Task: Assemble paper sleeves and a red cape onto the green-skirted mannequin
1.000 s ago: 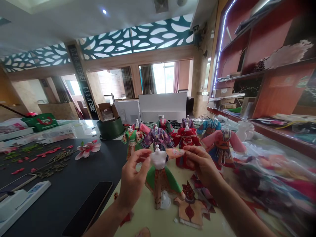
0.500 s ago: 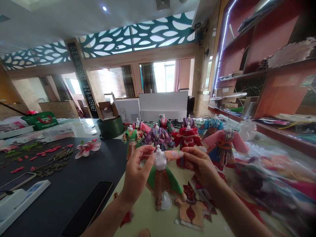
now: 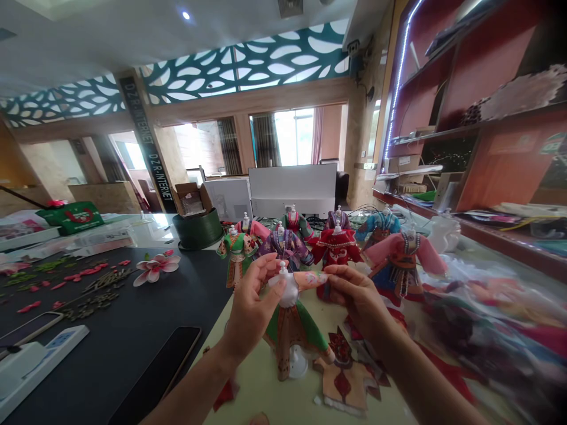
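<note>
A small white mannequin on a stand wears a green and orange skirt. My left hand is closed around its left side, thumb and fingers pinching at the shoulder. My right hand pinches a peach patterned sleeve piece and holds it against the mannequin's other shoulder. Both forearms come up from the bottom edge.
A row of dressed mannequins stands behind. An orange jacket piece lies on the yellow mat. A dark phone, a pink flower and scattered beads sit on the black table at left. Bagged cloth fills the right.
My left hand has shifted slightly up and in against the mannequin's shoulder. The right hand keeps the sleeve piece at the other shoulder.
</note>
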